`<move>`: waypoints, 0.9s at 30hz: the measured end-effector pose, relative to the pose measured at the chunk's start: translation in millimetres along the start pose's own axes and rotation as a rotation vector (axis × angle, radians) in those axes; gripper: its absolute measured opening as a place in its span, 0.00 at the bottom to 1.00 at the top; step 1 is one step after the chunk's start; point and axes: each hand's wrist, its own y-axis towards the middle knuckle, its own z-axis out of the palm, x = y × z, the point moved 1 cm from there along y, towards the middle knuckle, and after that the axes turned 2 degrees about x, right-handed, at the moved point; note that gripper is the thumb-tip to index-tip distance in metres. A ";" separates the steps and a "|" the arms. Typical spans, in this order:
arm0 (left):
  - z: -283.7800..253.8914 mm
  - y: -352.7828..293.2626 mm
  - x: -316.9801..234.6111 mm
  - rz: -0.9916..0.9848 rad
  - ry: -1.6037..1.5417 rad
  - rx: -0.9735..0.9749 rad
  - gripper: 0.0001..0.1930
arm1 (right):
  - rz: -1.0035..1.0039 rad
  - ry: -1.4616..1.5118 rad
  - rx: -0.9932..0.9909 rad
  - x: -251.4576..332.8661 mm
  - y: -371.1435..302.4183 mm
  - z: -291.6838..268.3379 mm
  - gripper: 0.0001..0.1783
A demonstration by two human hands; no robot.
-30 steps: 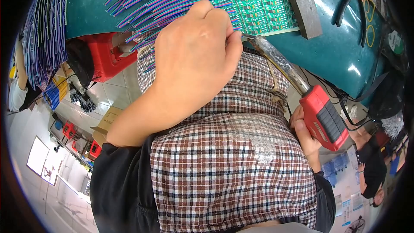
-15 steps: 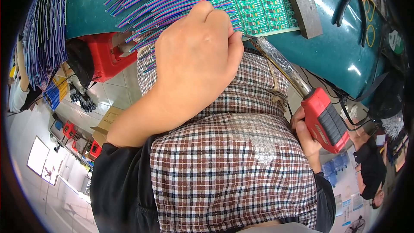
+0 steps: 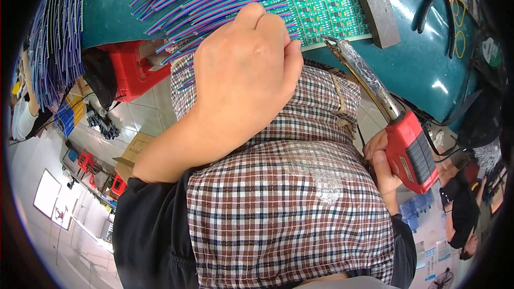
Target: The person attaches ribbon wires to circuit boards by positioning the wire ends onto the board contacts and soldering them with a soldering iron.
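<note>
Left hand (image 3: 247,69): knuckles up over wires (image 3: 214,6), can't tell its hold | right hand (image 3: 382,167): clasping soldering iron (image 3: 404,135)

It's bright in here: the window (image 3: 47,191) glares white, and hard glints sit on the green table (image 3: 407,69). The left hand (image 3: 246,69) looks crisp; toward the dark, rounded rim, straight edges bend and details soften.

The left hand (image 3: 246,69) hides its fingertips (their grip I cannot tell); upper edge cuts the circuit boards (image 3: 329,8).
</note>
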 end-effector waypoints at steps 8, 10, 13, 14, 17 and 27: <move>0.9 -1.1 -0.2 -0.005 -0.015 -0.002 0.10 | -0.139 0.014 -0.064 4.1 7.2 2.9 0.12; -0.1 -3.3 0.4 -0.023 -0.029 -0.009 0.10 | -0.154 0.146 -0.105 12.9 15.8 7.2 0.12; -7.5 -4.0 0.4 -0.045 -0.056 0.036 0.08 | -0.290 0.129 -0.138 15.6 28.3 4.6 0.10; -10.9 -3.2 2.8 -0.042 -0.053 0.028 0.08 | -0.322 0.132 -0.124 17.0 32.2 2.9 0.10; -25.6 -3.2 20.4 0.136 -0.007 -0.028 0.04 | -0.374 0.086 -0.157 21.2 41.6 1.3 0.09; 18.4 -190.3 244.0 -0.751 -0.317 -0.080 0.17 | -0.466 0.088 -0.223 48.3 71.1 -0.7 0.09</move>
